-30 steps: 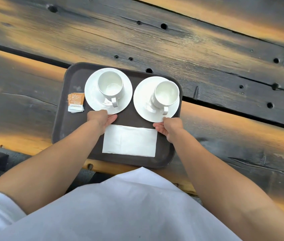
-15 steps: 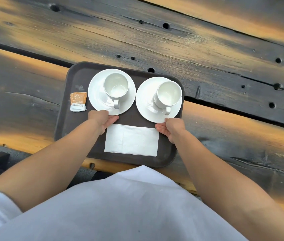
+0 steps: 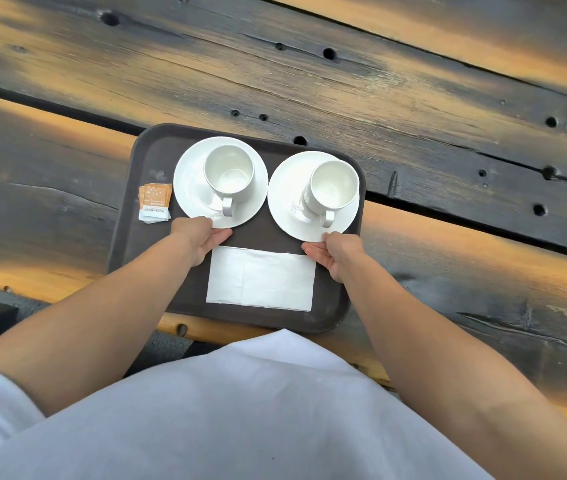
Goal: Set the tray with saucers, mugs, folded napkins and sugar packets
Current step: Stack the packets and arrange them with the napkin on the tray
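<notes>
Likely a café or tea-service spot, rustic in style. The surface (image 3: pixel 413 98) is made of heavy weathered planks, dark-stained with worn orange patches, knot holes, cracks and open gaps between the boards. A dark brown catering-type tray (image 3: pixel 157 157) carries matching plain white saucers (image 3: pixel 188 181) and mugs (image 3: pixel 228 168). There is a small stack of printed sugar packets (image 3: pixel 155 199) and a folded paper napkin (image 3: pixel 261 282). The person wears white cloth (image 3: pixel 240 410), possibly an apron.

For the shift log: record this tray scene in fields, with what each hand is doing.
tray: dark, on wooden table
left saucer: left mug, empty
right saucer: right mug, empty
napkin: folded, tray's near edge
sugar packets: left of left saucer
left hand: at left saucer's near rim
right hand: at right saucer's near rim
</notes>
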### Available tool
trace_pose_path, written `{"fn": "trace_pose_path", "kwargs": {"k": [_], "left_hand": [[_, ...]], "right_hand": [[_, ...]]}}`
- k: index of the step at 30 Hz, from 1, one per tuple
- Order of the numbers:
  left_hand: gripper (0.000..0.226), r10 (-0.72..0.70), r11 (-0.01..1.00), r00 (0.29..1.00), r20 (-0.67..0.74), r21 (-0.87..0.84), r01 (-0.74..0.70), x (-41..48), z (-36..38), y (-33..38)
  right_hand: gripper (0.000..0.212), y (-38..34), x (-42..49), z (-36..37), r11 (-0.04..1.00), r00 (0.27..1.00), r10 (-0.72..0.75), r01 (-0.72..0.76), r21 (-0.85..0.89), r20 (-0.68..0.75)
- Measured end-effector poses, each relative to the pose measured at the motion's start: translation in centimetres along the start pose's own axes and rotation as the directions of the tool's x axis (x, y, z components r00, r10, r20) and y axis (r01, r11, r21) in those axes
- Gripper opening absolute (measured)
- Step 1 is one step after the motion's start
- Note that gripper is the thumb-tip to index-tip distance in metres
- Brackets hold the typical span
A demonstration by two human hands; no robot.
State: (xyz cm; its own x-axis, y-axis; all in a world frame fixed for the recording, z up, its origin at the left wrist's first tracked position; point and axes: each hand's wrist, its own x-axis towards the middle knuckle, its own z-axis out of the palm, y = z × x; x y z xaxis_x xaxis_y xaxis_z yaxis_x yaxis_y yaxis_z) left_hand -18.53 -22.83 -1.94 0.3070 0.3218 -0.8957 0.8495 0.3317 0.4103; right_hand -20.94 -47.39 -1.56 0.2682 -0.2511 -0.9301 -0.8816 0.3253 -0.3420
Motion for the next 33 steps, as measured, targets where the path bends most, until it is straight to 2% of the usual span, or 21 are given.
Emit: {"fn": "trace_pose_path", "kwargs": {"k": [5,8,13,20,24,26,28,31,33], "left_hand": [[0.029,0.011,0.991,0.998,0.055,0.132,-0.018,-0.3,-0.7,0.1],[0.026,-0.006,0.991,0.997,0.071,0.135,-0.004,-0.7,-0.8,0.0],[0.022,-0.056,0.998,0.997,0.044,0.006,0.056,-1.0,-0.8,-0.5],[0.028,-0.036,0.998,0.999,0.022,0.042,0.035,-0.7,-0.7,-0.1],[0.026,-0.037,0.986,0.997,0.062,0.162,0.026,-0.9,-0.8,0.3],[0.026,-0.040,0.943,0.997,0.072,0.332,0.013,-1.2,-0.7,0.7],[0.027,0.034,0.882,0.998,0.054,0.468,-0.055,-1.5,-0.5,1.1],[0.009,0.263,0.823,0.962,0.068,0.506,-0.260,-1.9,-0.1,1.6],[0.014,0.325,0.807,0.942,0.077,0.497,-0.319,-2.4,0.1,1.5]], "right_hand": [[0.022,-0.1,-0.4,-0.5,0.998,0.997,0.002,0.003,-0.062,0.071],[0.020,0.1,-0.6,-1.1,0.999,0.995,0.019,-0.016,-0.035,0.094],[0.018,0.4,-0.9,-1.4,1.000,0.996,0.011,-0.010,-0.013,0.090],[0.019,0.2,-1.2,-1.3,0.998,0.998,0.011,-0.007,-0.060,0.069],[0.015,0.3,-1.2,-1.4,0.988,1.000,0.003,0.000,-0.154,0.020],[0.016,0.6,-1.2,-1.4,0.946,0.992,-0.100,0.072,-0.315,-0.074],[0.015,0.8,-1.2,-1.3,0.886,0.951,-0.280,0.202,-0.418,-0.133],[0.007,0.6,-1.7,-0.9,0.835,0.900,-0.423,0.342,-0.432,-0.106],[0.017,0.6,-2.1,-0.8,0.838,0.903,-0.421,0.350,-0.419,-0.090]]}}
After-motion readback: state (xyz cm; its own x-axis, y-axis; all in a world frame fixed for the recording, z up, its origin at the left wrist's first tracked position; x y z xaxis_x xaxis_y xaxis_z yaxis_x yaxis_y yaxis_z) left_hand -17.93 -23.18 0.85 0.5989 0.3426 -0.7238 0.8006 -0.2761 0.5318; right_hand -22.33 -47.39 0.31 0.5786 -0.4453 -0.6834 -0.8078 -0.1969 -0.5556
